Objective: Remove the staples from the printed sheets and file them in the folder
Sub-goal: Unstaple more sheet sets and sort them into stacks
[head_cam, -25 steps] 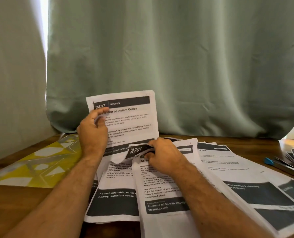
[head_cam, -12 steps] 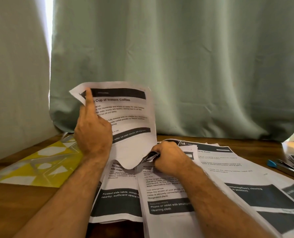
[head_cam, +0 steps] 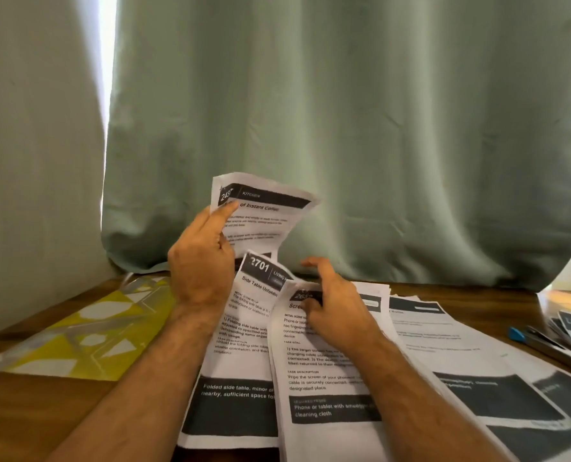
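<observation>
Bare wooden table (head_cam: pixel 27 411) lies near left, while overlapping printed sheets (head_cam: pixel 444 345) crowd the centre and right.

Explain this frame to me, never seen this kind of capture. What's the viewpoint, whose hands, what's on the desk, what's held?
No robot here: one camera worn on a person's head looks forward and down, so the two bare arms are the wearer's own. The left hand grips a crumpled printed sheet headed KITCHEN and lifts it off the pile. The right hand rests with curled fingers on the top corner of another sheet; whether it pinches the paper is unclear. More printed sheets fan across the wooden table. A yellow patterned folder lies at left, a blue-tipped tool at far right. A green curtain hangs behind.
</observation>
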Demonstrator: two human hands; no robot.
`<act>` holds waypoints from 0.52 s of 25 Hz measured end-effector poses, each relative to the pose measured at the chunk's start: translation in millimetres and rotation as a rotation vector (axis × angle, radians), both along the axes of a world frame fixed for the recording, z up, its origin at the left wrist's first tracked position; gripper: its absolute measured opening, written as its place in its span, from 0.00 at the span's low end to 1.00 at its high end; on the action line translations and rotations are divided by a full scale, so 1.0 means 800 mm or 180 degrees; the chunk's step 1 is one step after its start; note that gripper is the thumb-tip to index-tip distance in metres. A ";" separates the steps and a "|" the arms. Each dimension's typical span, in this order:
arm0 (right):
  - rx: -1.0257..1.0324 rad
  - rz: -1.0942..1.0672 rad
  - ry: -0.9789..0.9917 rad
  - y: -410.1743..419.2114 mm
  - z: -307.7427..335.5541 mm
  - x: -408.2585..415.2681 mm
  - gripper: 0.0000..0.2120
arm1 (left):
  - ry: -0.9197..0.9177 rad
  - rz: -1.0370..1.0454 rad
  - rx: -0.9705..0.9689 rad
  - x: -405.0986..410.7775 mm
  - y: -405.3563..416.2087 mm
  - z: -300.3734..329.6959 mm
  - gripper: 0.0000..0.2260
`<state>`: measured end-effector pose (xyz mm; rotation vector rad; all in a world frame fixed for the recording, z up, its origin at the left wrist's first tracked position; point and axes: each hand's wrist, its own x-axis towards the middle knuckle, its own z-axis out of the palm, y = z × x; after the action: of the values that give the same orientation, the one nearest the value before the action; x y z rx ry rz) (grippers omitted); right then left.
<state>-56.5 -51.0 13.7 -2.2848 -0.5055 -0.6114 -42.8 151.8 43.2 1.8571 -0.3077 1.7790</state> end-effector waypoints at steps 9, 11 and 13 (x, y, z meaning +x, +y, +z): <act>0.0346 -0.0015 -0.1302 -0.025 0.137 -0.048 0.05 | -0.0551 0.0029 0.0851 -0.049 -0.034 0.107 0.21; 0.0404 0.0011 -0.1612 -0.030 0.175 -0.069 0.05 | -0.0545 -0.0059 0.0790 -0.061 -0.044 0.127 0.22; 0.0450 -0.0016 -0.1935 -0.035 0.211 -0.093 0.05 | -0.0546 -0.0392 0.0638 -0.076 -0.055 0.151 0.22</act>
<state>-130.7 -79.0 182.4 -1.9428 -0.7115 -1.3118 -103.3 107.4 164.0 1.7769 -0.6728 1.8827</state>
